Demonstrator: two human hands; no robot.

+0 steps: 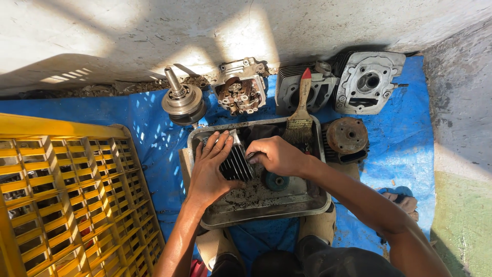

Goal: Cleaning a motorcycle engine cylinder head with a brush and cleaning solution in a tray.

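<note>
Head view: left hand [209,172] and right hand [277,155] are gripping a finned cylinder [236,164] in a metal tray [266,205], fingers hiding much of it.

there is only one view. the camera sits on the person's head and looks almost straight down, from close above the metal tray [256,205]. the wall stands at the top edge of the frame, the person's knees at the bottom. the yellow crate [66,200] fills the lower left corner, the blue sheet [148,128] spreads across the middle.
</note>
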